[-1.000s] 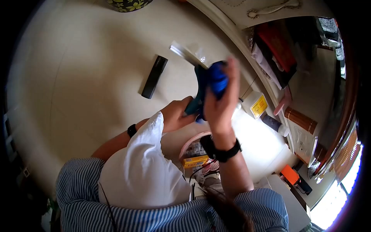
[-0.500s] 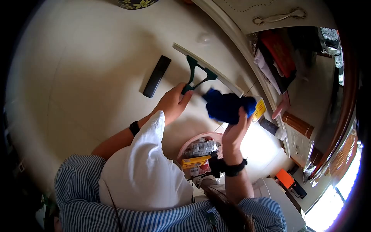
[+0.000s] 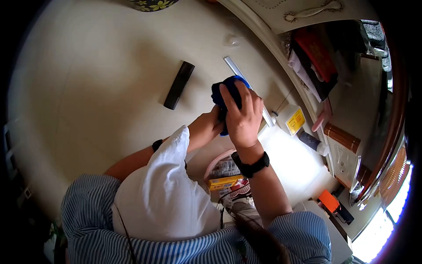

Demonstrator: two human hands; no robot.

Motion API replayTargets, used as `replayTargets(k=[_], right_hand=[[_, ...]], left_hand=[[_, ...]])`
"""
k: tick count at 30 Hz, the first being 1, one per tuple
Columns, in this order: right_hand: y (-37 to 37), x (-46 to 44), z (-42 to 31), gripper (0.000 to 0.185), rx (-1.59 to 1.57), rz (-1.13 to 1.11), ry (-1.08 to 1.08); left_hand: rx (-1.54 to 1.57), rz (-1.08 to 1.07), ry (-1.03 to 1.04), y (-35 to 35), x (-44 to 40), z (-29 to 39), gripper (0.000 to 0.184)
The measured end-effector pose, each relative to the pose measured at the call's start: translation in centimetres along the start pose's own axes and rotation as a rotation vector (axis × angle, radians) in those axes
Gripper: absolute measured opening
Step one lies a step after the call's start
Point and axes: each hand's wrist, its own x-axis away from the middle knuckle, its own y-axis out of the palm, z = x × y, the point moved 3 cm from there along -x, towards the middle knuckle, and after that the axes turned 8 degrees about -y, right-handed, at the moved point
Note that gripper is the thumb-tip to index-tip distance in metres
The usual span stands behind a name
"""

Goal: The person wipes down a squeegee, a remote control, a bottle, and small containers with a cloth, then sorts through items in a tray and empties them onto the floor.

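My left hand (image 3: 205,128) is closed on the handle of a squeegee, mostly hidden behind the cloth and my right hand. The squeegee's pale blade (image 3: 234,67) slants from upper left to lower right beyond my fingers. A dark blue cloth (image 3: 223,93) is held by my right hand (image 3: 243,115), whose fingers press it over the squeegee's frame. Left of both hands, a black oblong object (image 3: 179,85) lies on the floor.
A pink basket (image 3: 211,167) with packages stands below my hands. On the right are a white container with a yellow label (image 3: 292,119), a dark bottle with a white cap (image 3: 313,143) and an open cabinet (image 3: 274,48) holding clothes. A patterned pot (image 3: 151,4) is at the top.
The cloth moved off the squeegee to the right, then back onto it with my right hand. The squeegee blade has shifted right and turned steeper.
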Motion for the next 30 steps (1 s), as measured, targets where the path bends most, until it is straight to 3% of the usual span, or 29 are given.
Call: replayTargets(k=[7, 10, 13, 14, 18, 22, 25, 27, 30], right_hand=[[0.4, 5.1, 1.2, 0.044, 0.032, -0.101, -0.018], [0.1, 6.6, 2.6, 0.045, -0.028, -0.126, 0.026], [-0.1, 6.4, 2.8, 0.051, -0.128, -0.239, 0.182], [-0.6, 5.9, 2.8, 0.056, -0.172, -0.184, 0.238], [-3.4, 2.9, 2.5, 0.057, 0.067, 0.100, 0.144], [-0.5, 2.7, 3.4, 0.050, 0.058, -0.074, -0.001], [0.6, 6.5, 4.6, 0.050, 0.039, -0.183, 0.101], [-0.1, 7.9, 5.8, 0.045, -0.169, -0.245, 0.478], [-3.6, 6.3, 5.6, 0.048, -0.185, 0.072, 0.518]], left_hand=[[0.026, -0.026, 0.117, 1.1, -0.2, -1.7, 0.040], [0.191, 0.016, 0.100, 0.7, -0.1, -1.0, 0.040], [-0.006, -0.009, 0.024, 1.1, -0.1, -1.6, 0.041], [-0.017, -0.007, -0.018, 1.1, -0.2, -1.9, 0.041], [-0.034, 0.019, -0.056, 0.3, -0.5, -1.9, 0.041], [0.046, 0.028, -0.047, 0.2, -0.6, -1.9, 0.039], [0.077, 0.151, -0.076, -1.8, -0.4, -1.3, 0.037], [0.151, 0.241, 0.001, -1.8, -1.3, -2.4, 0.035], [0.070, 0.181, -0.082, -1.6, -1.1, -1.7, 0.038]])
